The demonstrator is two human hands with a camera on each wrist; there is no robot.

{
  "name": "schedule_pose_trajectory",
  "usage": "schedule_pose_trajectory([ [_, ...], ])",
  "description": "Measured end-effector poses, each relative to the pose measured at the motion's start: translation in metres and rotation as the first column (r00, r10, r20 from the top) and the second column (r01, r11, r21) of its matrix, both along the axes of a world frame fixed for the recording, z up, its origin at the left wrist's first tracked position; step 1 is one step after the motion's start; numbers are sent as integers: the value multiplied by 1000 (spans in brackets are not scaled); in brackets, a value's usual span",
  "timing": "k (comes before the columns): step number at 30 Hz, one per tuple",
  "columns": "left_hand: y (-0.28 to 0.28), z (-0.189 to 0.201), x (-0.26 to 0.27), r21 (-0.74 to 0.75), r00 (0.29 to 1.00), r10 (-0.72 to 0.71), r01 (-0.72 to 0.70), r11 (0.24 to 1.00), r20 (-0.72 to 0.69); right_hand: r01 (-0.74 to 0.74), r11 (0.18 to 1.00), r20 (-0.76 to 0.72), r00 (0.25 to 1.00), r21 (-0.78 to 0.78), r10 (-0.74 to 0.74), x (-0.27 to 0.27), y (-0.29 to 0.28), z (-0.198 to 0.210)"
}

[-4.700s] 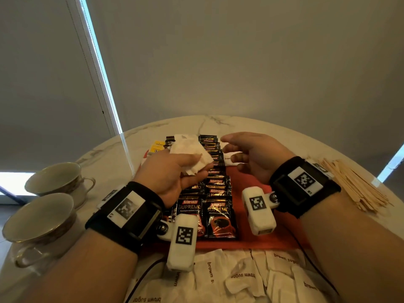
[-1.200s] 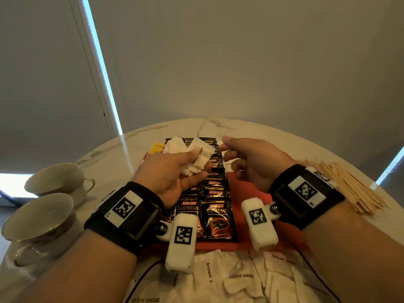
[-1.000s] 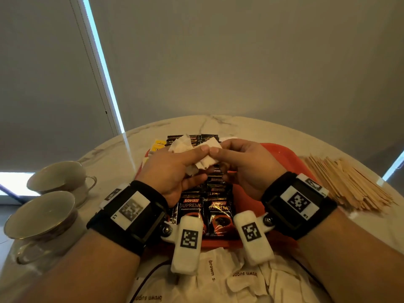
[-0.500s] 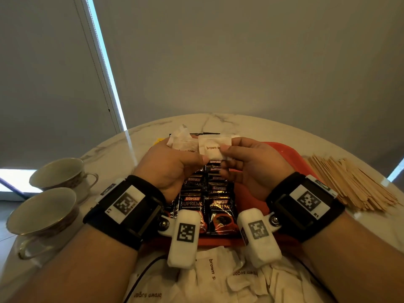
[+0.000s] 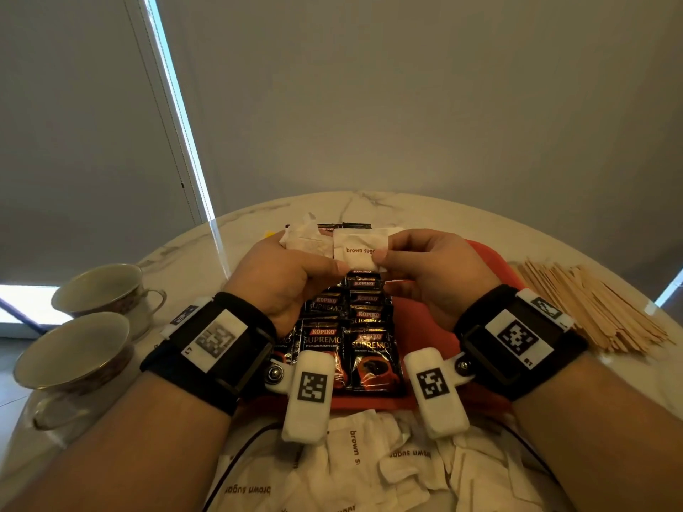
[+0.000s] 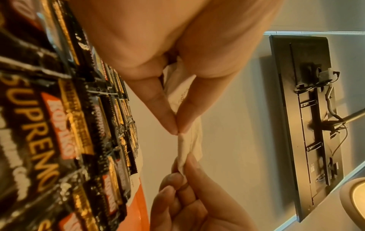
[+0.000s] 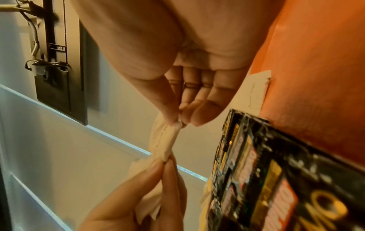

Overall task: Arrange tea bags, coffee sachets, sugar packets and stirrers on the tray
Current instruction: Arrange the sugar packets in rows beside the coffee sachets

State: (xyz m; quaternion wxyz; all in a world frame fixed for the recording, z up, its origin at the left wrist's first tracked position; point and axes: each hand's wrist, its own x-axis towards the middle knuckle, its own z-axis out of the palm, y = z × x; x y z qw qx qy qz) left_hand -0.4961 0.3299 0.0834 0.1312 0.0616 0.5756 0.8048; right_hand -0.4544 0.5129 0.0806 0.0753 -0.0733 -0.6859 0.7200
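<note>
Above the far part of the orange tray point(image 5: 480, 260), my left hand point(image 5: 338, 267) grips a bunch of white sugar packets point(image 5: 303, 242). Its thumb and forefinger also pinch one edge of a single brown sugar packet point(image 5: 357, 249). My right hand point(image 5: 380, 257) pinches that packet's other edge, and it hangs upright between the two hands. The left wrist view has the left hand point(image 6: 177, 132) on the packet point(image 6: 186, 145), and the right wrist view has the right hand point(image 7: 178, 122) on the packet point(image 7: 168, 140). Black coffee sachets point(image 5: 354, 327) lie in two overlapping rows on the tray.
Wooden stirrers point(image 5: 591, 308) lie in a heap on the marble table, right of the tray. Loose sugar packets point(image 5: 369, 467) are piled at the near edge, under my wrists. Two teacups point(image 5: 74, 349) stand at the left. One white packet point(image 7: 256, 89) lies on the tray.
My right hand has come over to the left hand's bunch and taken hold of one sugar packet. That packet now stands upright between both hands, its print facing me.
</note>
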Motion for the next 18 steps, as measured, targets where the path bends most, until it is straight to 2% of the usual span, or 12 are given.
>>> schedule_pose_trajectory([
  [3,1,-3,-3,42,998,49,-51,998,46,58,998,21,998,-13,-58,-2,8,4],
  [6,0,-3,-6,60,996,70,-74,996,54,216,969,81,975,-117,-207,-13,26,4],
  [9,-1,1,-5,71,996,67,-71,995,62,304,952,238,926,-11,-293,-25,47,-4],
  [13,-2,2,-3,85,994,73,-80,993,78,248,953,425,854,175,-300,-33,63,-16],
  [18,-2,4,-2,91,993,73,-82,992,97,173,944,463,837,282,-291,-38,60,-14],
])
